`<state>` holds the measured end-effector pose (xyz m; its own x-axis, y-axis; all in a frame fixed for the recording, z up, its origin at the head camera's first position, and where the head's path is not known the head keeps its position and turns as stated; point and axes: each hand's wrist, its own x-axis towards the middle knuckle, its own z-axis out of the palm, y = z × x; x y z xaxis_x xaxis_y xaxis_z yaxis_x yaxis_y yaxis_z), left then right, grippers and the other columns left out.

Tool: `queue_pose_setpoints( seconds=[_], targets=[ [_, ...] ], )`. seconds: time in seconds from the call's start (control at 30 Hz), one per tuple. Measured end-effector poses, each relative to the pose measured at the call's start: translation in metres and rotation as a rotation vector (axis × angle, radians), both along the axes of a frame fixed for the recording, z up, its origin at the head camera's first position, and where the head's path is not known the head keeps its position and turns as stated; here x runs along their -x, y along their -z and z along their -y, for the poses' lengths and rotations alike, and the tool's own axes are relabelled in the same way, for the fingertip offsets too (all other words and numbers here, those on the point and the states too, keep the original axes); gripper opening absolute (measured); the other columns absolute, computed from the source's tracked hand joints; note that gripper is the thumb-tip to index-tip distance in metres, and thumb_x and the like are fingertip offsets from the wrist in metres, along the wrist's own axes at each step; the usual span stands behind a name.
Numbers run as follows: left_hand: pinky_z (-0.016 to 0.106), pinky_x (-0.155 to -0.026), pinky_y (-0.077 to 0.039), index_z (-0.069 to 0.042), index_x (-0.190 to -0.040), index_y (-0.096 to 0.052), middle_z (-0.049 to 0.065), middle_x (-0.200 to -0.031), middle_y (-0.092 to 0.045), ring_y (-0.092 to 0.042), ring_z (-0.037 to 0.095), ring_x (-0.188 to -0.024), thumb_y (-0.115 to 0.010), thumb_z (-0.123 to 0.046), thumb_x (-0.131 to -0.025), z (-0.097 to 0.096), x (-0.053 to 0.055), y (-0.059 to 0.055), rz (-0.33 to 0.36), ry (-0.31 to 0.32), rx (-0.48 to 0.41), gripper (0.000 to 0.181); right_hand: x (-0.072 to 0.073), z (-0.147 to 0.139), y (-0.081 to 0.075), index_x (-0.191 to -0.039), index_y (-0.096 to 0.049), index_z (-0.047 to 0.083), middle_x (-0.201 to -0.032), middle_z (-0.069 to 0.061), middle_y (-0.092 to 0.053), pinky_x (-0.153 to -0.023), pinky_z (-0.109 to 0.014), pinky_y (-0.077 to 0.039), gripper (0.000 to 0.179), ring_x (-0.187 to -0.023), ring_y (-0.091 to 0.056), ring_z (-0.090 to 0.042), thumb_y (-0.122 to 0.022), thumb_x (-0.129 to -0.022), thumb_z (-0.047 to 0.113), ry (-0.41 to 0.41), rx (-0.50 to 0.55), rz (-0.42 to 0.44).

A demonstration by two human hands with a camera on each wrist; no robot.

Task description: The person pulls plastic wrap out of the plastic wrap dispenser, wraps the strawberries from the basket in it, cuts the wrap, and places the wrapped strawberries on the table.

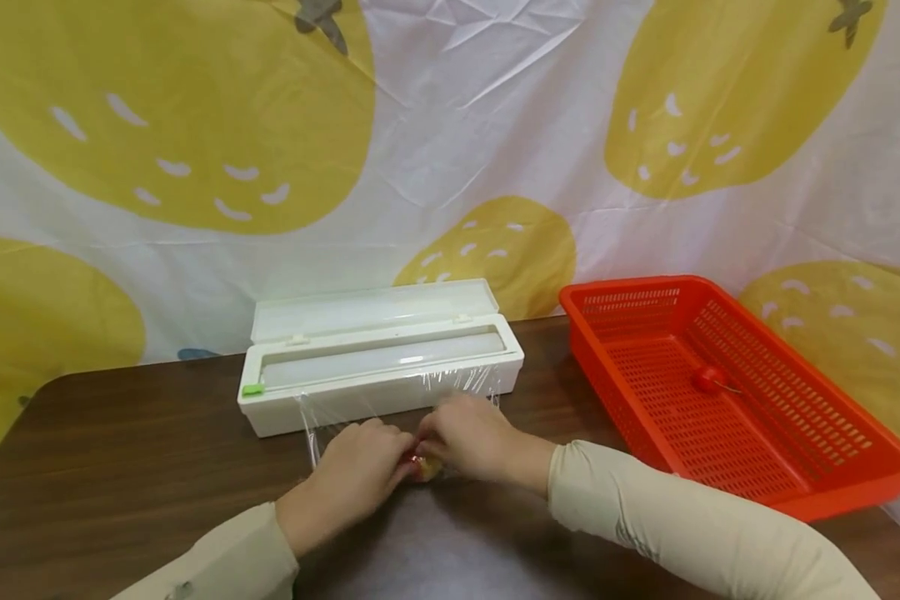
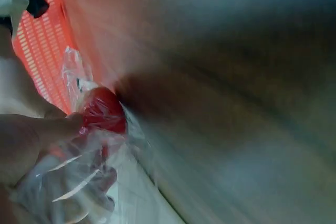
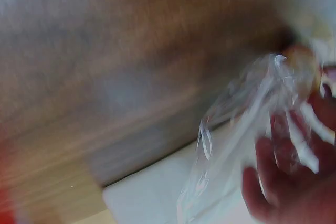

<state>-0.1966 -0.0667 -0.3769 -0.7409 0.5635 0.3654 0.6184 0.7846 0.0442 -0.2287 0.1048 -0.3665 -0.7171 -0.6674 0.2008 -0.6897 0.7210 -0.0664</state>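
Note:
A small, round red-and-yellow fruit (image 1: 423, 469), partly covered in clear plastic wrap (image 3: 268, 85), is between my two hands just above the table. My left hand (image 1: 363, 462) grips it from the left; in the left wrist view the thumb lies against its shiny red side (image 2: 105, 111). From the right, my right hand (image 1: 468, 437) holds the fruit with curled fingers, film stretching over them in the right wrist view. The wrap runs back to a white dispenser box (image 1: 420, 393), its lid raised and a roll (image 1: 390, 353) inside. The hands hide most of the fruit.
To the right, a red plastic basket (image 1: 622, 400) with slotted walls holds a small red fruit (image 1: 710, 379) with a thin stem. A green slider (image 1: 252, 389) sits at the box's left end. Behind the dark wooden table (image 1: 135, 450) hangs a yellow-patterned cloth (image 1: 450, 150).

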Motion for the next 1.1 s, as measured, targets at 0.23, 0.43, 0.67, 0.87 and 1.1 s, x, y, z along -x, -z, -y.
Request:
queue_pose_setpoints(
  seconds=[0.23,0.43,0.67,0.87,1.1],
  targets=[
    [0.034,-0.055,-0.046,-0.012,-0.076,-0.064,0.001,-0.07,-0.058,-0.055,0.02,-0.067,-0.068,-0.011,-0.078,0.002,0.011,-0.001,0.074,0.027,0.038,0.004,-0.013,-0.003,0.01,-0.081,-0.065,0.022,-0.081,0.008,-0.06,-0.079,-0.031,-0.041,0.026,-0.084,-0.056,-0.015,-0.071,-0.076,0.047,-0.055,-0.097,-0.446],
    [0.037,-0.062,-0.051,-0.009,-0.084,-0.066,0.005,-0.085,-0.057,-0.055,0.021,-0.079,-0.084,-0.022,-0.066,0.004,0.016,-0.001,0.15,0.004,0.052,0.028,-0.016,-0.004,0.016,-0.099,-0.057,0.019,-0.094,0.005,-0.058,-0.09,-0.034,-0.042,0.054,-0.096,-0.055,-0.016,-0.073,-0.068,0.06,-0.061,-0.256,-0.451],
    [0.036,-0.058,-0.048,-0.009,-0.088,-0.061,0.004,-0.074,-0.063,-0.062,0.023,-0.07,-0.079,-0.014,-0.071,0.005,0.02,0.004,0.175,-0.058,-0.056,0.026,-0.006,-0.001,0.027,-0.096,-0.058,0.018,-0.092,0.004,-0.059,-0.082,-0.031,-0.042,0.034,-0.092,-0.057,-0.016,-0.072,-0.076,0.042,-0.053,-0.242,-0.544],
    [0.038,-0.064,-0.05,-0.009,-0.085,-0.06,0.003,-0.077,-0.064,-0.063,0.024,-0.073,-0.081,-0.024,-0.071,0.007,0.024,0.003,0.187,-0.056,-0.019,0.03,0.007,-0.002,0.022,-0.1,-0.061,0.018,-0.094,0.003,-0.063,-0.085,-0.032,-0.044,0.026,-0.096,-0.058,-0.016,-0.066,-0.082,0.036,-0.087,-0.246,-0.494],
    [0.043,-0.072,-0.053,-0.008,-0.094,-0.064,0.01,-0.087,-0.066,-0.064,0.03,-0.084,-0.082,-0.025,-0.071,0.005,0.027,0.003,0.172,-0.11,-0.035,0.034,0.019,0.005,0.001,-0.104,-0.065,0.018,-0.102,0.003,-0.068,-0.089,-0.037,-0.046,0.022,-0.105,-0.061,-0.018,-0.051,-0.096,0.033,-0.061,-0.194,-0.162]
  ],
)
